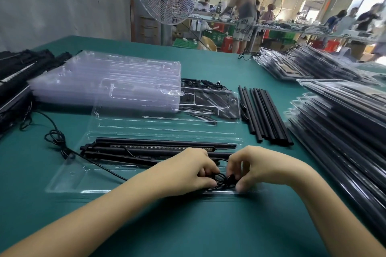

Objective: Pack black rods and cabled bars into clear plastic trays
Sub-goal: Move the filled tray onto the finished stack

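At the near right corner of the open tray, the fingers of the left hand and those of the right hand are curled and pinch a small coil of black cable from either side. Both thumbs are on the near side, and the two hands almost touch.

Inside the tray, just beyond the hands, lie the cabled bars. Their long axis runs left to right along the tray's length, and one shows a row of small lights facing up. A black rod lies parallel in the tray's far slot. From the bars' left ends a cable crosses the tray's near left part toward the hands. Another loop of cable lies just left of the tray on the green desk.

Beyond the tray's far edge a second clear sheet lies flat; I cannot tell whether it is joined to the tray. Behind that, to the left, stands a stack of empty trays. Beyond the tray's right end a row of loose rods lies side by side, pointing away from the person. Well right of the tray, filled trays are piled high.
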Demonstrator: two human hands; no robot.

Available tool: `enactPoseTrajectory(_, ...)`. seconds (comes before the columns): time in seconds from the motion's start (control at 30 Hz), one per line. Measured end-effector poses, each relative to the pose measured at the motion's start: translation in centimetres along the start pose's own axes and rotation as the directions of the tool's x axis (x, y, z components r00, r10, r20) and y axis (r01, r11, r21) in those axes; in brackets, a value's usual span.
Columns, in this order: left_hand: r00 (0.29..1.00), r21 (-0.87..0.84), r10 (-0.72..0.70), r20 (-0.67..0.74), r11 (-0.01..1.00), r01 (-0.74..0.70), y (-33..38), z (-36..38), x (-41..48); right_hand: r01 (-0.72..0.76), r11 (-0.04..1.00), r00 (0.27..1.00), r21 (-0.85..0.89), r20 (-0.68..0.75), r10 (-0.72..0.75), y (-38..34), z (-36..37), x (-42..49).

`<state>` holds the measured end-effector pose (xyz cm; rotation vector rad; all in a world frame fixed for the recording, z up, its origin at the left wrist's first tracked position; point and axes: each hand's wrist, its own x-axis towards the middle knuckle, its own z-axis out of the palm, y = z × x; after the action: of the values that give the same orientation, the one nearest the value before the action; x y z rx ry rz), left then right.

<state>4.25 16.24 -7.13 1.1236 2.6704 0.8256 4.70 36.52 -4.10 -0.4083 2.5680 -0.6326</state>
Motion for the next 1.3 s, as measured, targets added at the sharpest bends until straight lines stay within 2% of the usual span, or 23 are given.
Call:
enactPoseTrajectory(0.13,0.996,0.166,0.024,0.082,0.985,-0.038,0.4,0.1,-0.3,0.026,0.999,0.999,-0.021,-0.030,-0.027,0.1,0.1,0.2)
enactPoseTrajectory(0.3,0.992,0.328,0.015,0.125,0.943,-0.055,0.9,0.9,-0.7,0.053,0.998,0.998,0.044,-0.043,-0.051,0.2,-0.1,-0.1)
enactPoseTrajectory(0.43,0.996,0.305,0.017,0.087,0.951,-0.043,0.5,0.9,-0.4,-0.070,0.998,0.990,-0.003,-0.120,0.069,-0.1,0.2,-0.2)
enactPoseTrajectory(0.53,0.995,0.315,0.031,0.095,0.947,-0.060,0.3,1.0,-0.3,-0.109,0.989,0.991,-0.098,-0.086,0.101,-0.5,0.4,-0.3)
enactPoseTrajectory(0.67,0.990,0.499,0.100,0.098,0.856,-0.136,0.6,1.2,-0.9,-0.108,0.992,0.992,-0.063,-0.073,0.103,-0.7,0.4,-0.5)
enactPoseTrajectory(0.73,0.971,0.621,0.208,0.117,0.748,-0.235,1.1,1.1,-1.7,-0.095,0.995,0.993,-0.042,-0.079,0.091,-0.7,0.3,-0.6)
enactPoseTrajectory(0.8,0.949,0.714,0.290,0.124,0.638,-0.288,1.1,1.1,-2.1,-0.073,0.993,0.994,-0.097,-0.090,0.064,-0.9,0.5,-0.6)
enactPoseTrajectory(0.9,0.927,0.730,0.369,0.065,0.616,-0.296,1.0,1.2,-2.2,-0.059,0.972,0.993,-0.227,-0.114,0.034,-1.3,0.9,-0.5)
enactPoseTrajectory(0.97,0.926,0.705,0.378,-0.002,0.657,-0.266,0.8,1.0,-1.9,-0.064,0.962,0.992,-0.267,-0.120,0.033,-1.6,1.2,-0.1)
enactPoseTrajectory(1.07,0.939,0.563,0.332,-0.089,0.794,-0.227,0.6,0.8,-1.7,-0.061,0.960,0.993,-0.274,-0.118,0.029,-1.8,1.3,0.2)
enactPoseTrajectory(1.23,0.968,0.328,0.214,-0.130,0.931,-0.161,0.4,1.2,-2.2,-0.019,0.974,0.991,-0.225,-0.131,-0.011,-1.4,1.3,0.5)
enactPoseTrajectory(1.3,0.971,0.285,0.215,-0.101,0.942,-0.178,0.5,1.0,-2.3,-0.011,0.977,0.993,-0.213,-0.120,-0.015,-1.3,1.3,0.6)
